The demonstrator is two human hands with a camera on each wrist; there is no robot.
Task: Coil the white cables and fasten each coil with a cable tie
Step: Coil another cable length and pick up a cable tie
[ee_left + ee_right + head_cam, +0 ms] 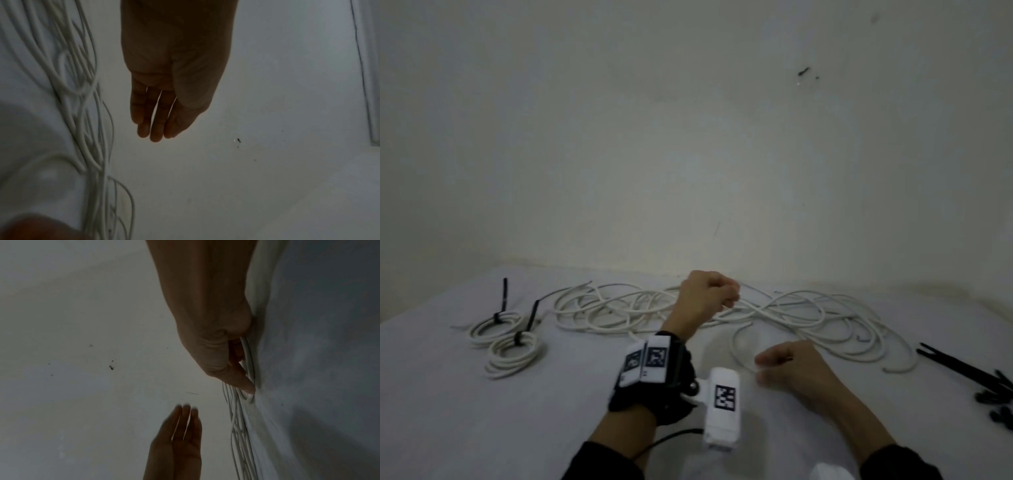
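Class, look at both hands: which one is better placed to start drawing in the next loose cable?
Probably the right hand: it already pinches a strand of the loose white cable. The left hand hangs with straight fingers, holding nothing.

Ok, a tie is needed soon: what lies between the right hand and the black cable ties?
Head view: loops of loose white cable cross the sheet between the right hand and the black cable ties.

loose cables (619, 308) sprawl centre, tied coils (506, 339) left

Two tied coils (506, 337) left of loose cables (688, 308), spare ties (976, 371) right.
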